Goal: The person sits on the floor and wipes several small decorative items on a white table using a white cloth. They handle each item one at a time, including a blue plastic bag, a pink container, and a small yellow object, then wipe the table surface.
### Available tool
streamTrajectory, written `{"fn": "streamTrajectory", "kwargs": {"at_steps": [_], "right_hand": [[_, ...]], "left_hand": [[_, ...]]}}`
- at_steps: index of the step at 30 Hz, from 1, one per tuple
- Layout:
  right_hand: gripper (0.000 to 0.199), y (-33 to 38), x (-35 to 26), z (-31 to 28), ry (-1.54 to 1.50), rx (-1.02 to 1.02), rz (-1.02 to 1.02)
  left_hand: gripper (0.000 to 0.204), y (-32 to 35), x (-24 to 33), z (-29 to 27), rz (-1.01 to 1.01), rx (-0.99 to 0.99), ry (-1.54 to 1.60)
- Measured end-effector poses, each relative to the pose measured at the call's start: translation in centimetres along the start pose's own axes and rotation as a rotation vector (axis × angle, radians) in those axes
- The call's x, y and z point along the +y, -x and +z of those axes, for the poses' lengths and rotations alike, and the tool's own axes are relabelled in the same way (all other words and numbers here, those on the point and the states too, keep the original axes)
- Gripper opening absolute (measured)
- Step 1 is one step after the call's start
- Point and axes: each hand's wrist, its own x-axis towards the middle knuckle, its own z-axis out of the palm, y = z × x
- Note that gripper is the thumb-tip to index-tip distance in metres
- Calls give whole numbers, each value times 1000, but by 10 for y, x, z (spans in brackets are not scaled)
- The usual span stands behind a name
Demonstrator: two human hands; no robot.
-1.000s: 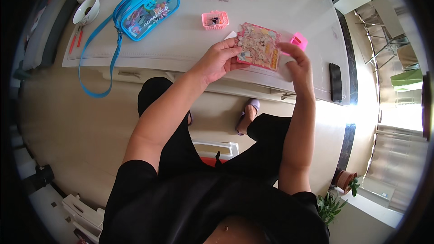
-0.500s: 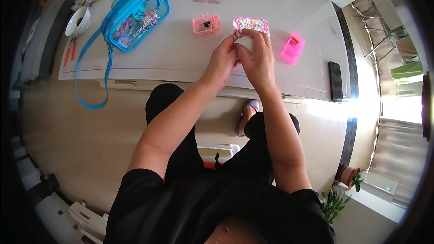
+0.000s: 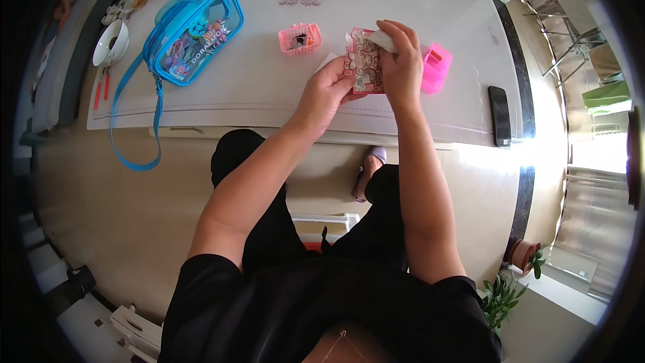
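Note:
A small pink-edged card or booklet point(image 3: 363, 66) with a cartoon line drawing is held up over the table. My left hand point(image 3: 321, 97) grips its lower left edge between thumb and fingers. At its upper right, a white piece point(image 3: 383, 41), perhaps paper or tissue, is in my right hand point(image 3: 404, 67), whose fingers curl over it. Part of the booklet's right side is hidden behind that hand. A white paper edge point(image 3: 327, 62) shows beside my left hand. To the left stands a pink basket point(image 3: 300, 39) with small dark items inside; a bright pink case point(image 3: 437, 68) lies to the right.
A clear blue pouch point(image 3: 195, 33) with small toys sits on the table point(image 3: 222, 104), its strap hanging off the front edge. Further left are a white bowl point(image 3: 111, 44) and red-handled utensils point(image 3: 101, 87). A black phone point(image 3: 498, 116) lies near the right edge.
The booklet is tilted up, now showing a line-drawn face rather than the multicoloured one. My right hand has moved right and up with the white piece, away from my left fingers.

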Motion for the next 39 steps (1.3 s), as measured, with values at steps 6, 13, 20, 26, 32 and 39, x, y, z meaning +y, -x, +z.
{"fn": "streamTrajectory", "kwargs": {"at_steps": [6,13,20,26,32,39], "right_hand": [[36,-5,31,-20,-11,87,223],[41,9,-1,-13,-196,278,132],[40,42,-54,31,-178,-62,-98],[37,25,-34,35,-57,-13,-154],[41,-1,7,13,63,149,4],[36,-2,6,-14,-29,334,191]], "left_hand": [[32,0,7,-16,118,-6,56],[28,-8,7,-23,204,164,20],[17,-13,8,-15,180,176,186],[23,-23,-3,-23,209,149,160],[29,-13,0,-24,165,119,-12],[31,-9,9,-16,219,123,-7]]}}
